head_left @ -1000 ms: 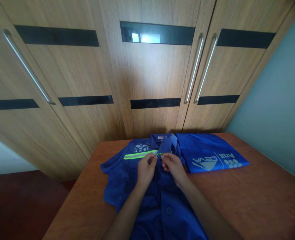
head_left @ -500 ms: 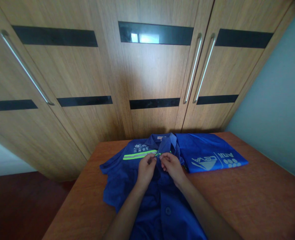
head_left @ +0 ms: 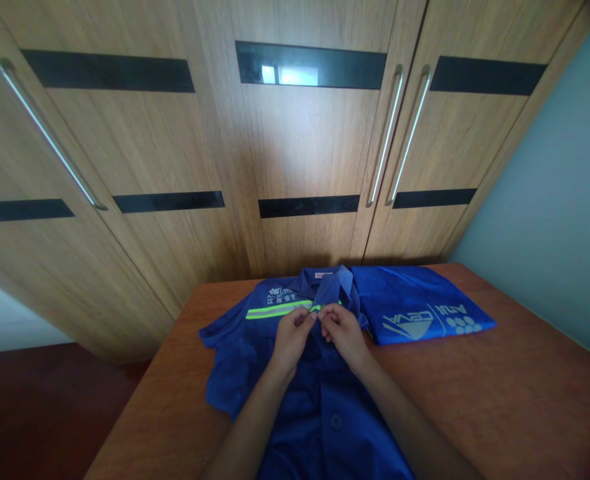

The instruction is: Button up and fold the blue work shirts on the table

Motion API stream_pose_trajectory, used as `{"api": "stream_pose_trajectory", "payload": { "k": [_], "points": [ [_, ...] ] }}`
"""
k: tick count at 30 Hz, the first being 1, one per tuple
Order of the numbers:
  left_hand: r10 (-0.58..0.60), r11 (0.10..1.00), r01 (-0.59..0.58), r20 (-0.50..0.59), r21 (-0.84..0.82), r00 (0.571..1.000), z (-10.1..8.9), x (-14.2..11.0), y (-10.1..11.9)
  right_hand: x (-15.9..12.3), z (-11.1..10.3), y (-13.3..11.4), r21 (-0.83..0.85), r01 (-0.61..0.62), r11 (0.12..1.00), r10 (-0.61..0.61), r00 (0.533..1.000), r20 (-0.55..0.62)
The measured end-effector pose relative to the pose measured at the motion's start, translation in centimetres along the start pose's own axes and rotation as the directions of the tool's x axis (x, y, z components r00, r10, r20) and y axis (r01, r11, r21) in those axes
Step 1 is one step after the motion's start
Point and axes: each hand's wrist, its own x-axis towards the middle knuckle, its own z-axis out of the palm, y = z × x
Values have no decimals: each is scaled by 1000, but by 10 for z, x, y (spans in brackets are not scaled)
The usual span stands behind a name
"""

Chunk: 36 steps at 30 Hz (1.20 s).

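A blue work shirt (head_left: 255, 353) with a green reflective stripe lies face up on the wooden table (head_left: 499, 400), collar away from me. My left hand (head_left: 291, 337) and my right hand (head_left: 343, 331) meet at the shirt's front placket just below the collar. Both hands are closed in a pinch on the fabric edges there. A round button (head_left: 335, 421) shows lower on the placket, between my forearms.
A second blue garment (head_left: 415, 310), folded with white lettering on top, lies to the right of the shirt. Wooden wardrobe doors (head_left: 305, 147) with long metal handles stand right behind the table. A pale wall runs along the right side.
My hands have drawn slightly closer together at the placket. The shirt and the folded garment have not moved.
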Motion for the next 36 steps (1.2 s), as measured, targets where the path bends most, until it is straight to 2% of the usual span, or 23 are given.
{"api": "stream_pose_trajectory", "payload": {
  "k": [9,13,18,20,23,25,27,30,33,36],
  "points": [
    [60,994,-66,72,92,996,-4,3,-1,0,-3,-5,-23,7,1000,-8,999,-48],
    [86,983,-91,38,162,996,-6,4,-2,0,-4,-11,116,-78,990,78,997,11],
    [131,958,-123,-15,257,991,-6,2,-2,1,-6,-7,205,-122,971,106,990,88],
    [156,929,-141,-18,343,988,-7,0,-1,1,-7,-5,205,-131,970,114,989,96],
    [209,814,-170,-7,556,978,-7,-4,2,2,-6,-5,159,-137,978,127,989,74],
    [220,734,-196,46,650,975,-6,-7,4,2,-8,-6,121,-132,984,129,991,31],
    [217,681,-265,157,683,963,-3,-10,4,4,-11,-6,88,-114,990,116,993,-20],
    [216,597,-399,340,696,915,1,-14,3,8,-23,-3,-8,-80,997,78,988,-130],
    [165,544,-473,464,693,870,4,-17,1,15,-37,2,-181,-66,981,10,954,-298],
    [107,518,-496,522,697,846,3,-18,1,20,-47,5,-257,-56,965,-54,915,-400]
  ]
}}
